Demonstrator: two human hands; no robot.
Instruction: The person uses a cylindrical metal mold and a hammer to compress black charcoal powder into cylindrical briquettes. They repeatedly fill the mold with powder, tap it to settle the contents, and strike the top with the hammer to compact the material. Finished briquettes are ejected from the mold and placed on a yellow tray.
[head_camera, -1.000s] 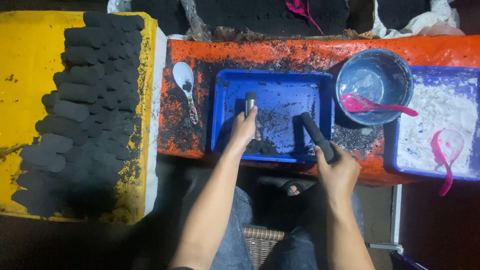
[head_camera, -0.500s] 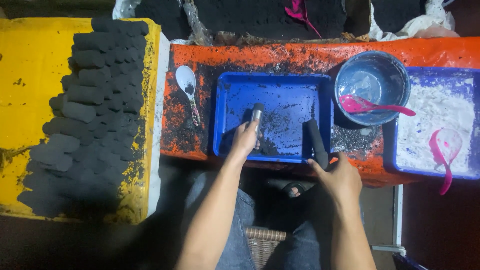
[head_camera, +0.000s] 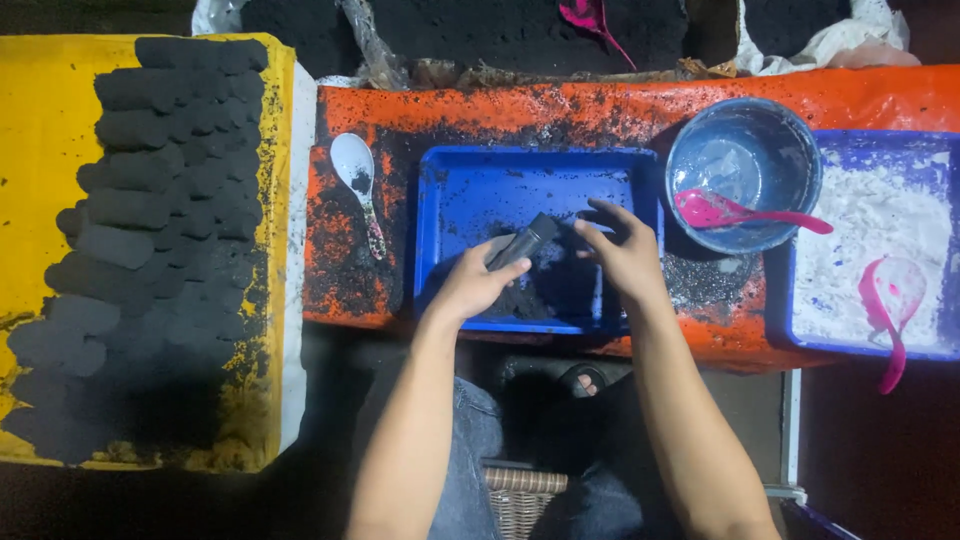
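The left hand (head_camera: 470, 285) grips a short metal tube mould (head_camera: 524, 242) tilted over the blue plastic tray (head_camera: 480, 185); the right hand (head_camera: 625, 255), fingers spread and empty, should steady its tip.

Single head view, looking steeply down, close over blue tray (head_camera: 470, 190)

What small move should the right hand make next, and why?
Probably close the right hand on the dark end of the metal tube. The left hand holds the tube tilted over the blue tray, and the right fingers are spread open just beside its tip, holding nothing.
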